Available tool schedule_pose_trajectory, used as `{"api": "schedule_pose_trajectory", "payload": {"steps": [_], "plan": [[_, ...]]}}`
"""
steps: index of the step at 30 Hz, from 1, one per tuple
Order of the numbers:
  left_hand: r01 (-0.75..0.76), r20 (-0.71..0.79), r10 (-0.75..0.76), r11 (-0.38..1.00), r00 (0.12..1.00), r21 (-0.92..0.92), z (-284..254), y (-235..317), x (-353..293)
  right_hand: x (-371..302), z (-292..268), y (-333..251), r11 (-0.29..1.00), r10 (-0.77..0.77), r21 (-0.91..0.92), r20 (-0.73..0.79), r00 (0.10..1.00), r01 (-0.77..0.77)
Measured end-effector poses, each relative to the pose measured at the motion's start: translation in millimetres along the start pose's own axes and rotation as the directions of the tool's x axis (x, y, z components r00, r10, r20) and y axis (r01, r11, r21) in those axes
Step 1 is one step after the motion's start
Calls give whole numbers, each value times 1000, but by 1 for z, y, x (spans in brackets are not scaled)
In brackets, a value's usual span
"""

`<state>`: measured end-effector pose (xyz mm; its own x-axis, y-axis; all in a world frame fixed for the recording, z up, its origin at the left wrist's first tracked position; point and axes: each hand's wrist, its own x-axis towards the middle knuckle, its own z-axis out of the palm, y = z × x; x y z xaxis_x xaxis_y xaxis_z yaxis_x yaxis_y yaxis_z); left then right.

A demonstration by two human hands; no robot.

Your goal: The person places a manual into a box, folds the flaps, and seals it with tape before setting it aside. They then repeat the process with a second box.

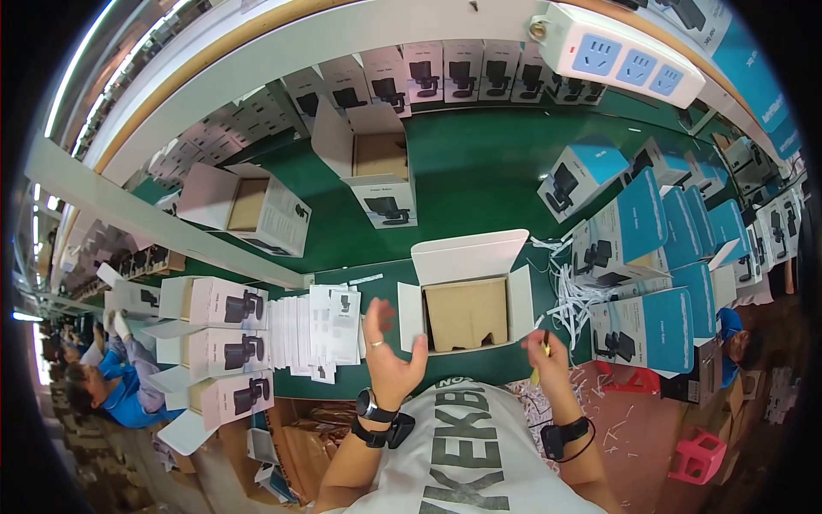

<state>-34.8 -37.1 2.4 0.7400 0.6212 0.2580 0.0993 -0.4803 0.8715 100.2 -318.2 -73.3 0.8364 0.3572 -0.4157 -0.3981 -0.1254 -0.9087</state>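
In front of me on the green table stands an open white box (520, 300), its lid flap raised at the back. A brown cardboard insert (467, 313) fills its inside. My left hand (395, 351) is held off the box's left side, empty, with fingers and thumb apart. Near the box's front right corner, my right hand (549, 353) is closed round a slim yellow tool (536, 374), mostly hidden by the fingers; its exact kind cannot be told. To the left of my left hand lie stacked printed leaflets (336, 325).
Open boxes (229, 351) line the left edge, with another open box (383, 193) farther back. Blue-and-white boxes (642, 330) crowd the right, beside a heap of white paper strips (572, 295). A power strip (625, 56) hangs overhead. Co-workers (116, 390) sit beyond the left edge.
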Motion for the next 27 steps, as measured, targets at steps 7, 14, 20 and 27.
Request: {"api": "schedule_pose_trajectory", "payload": {"steps": [7, 14, 20, 27], "plan": [[-305, 285, 253, 940, 925, 153, 21, 27, 15, 21, 57, -85, 919, -187, -329, 120, 975, 217], [-586, 598, 266, 682, 756, 438, 59, 28, 28, 40, 52, -87, 607, -657, -438, 192, 729, 663], [-620, 643, 270, 668, 717, 412, 53, 25, 29, 71, 51, -114, 420, -658, -715, 184, 730, 558], [-614, 633, 281, 682, 722, 398, 54, 24, 30, 68, 47, -113, 416, -644, -673, 257, 720, 612]]}}
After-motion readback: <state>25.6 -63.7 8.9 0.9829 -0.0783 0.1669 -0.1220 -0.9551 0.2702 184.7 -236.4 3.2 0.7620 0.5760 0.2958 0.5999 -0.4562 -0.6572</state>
